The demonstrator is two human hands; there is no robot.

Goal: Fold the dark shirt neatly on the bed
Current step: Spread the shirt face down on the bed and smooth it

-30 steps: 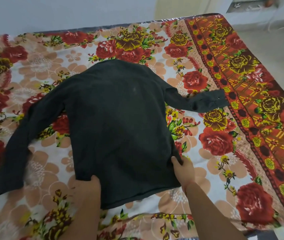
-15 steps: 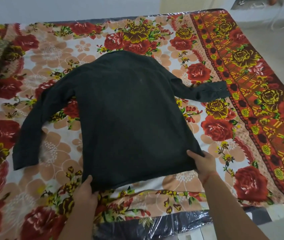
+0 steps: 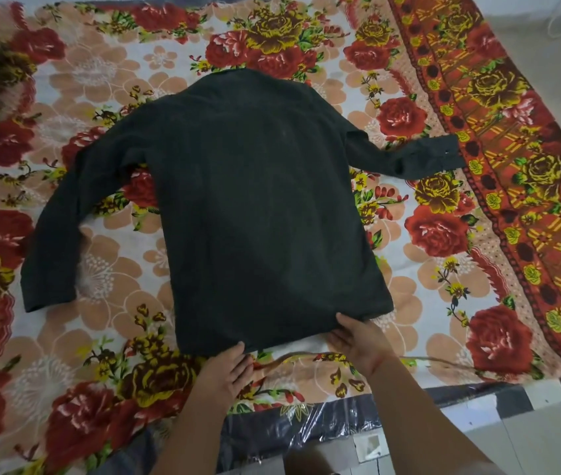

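On the bed (image 3: 443, 341), over a floral sheet (image 3: 101, 80) of red and yellow roses, the shirt (image 3: 255, 207) lies spread flat, collar end away from the person and hem toward them. One sleeve runs down along the left side, its cuff lying on the sheet apart from the body panel; the other stretches out to the right, its cuff reaching the sheet's red patterned border. Both hands sit at the hem, near each other. The left hand (image 3: 229, 370) rests palm down with fingers together and tips touching the hem's edge, gripping nothing that shows. The right hand (image 3: 358, 341) lies just beside the hem's right corner, fingers spread loosely and thumb on the cloth; whether it pinches the fabric cannot be told. Clear plastic wrap (image 3: 289, 426) covers the bed's near edge.
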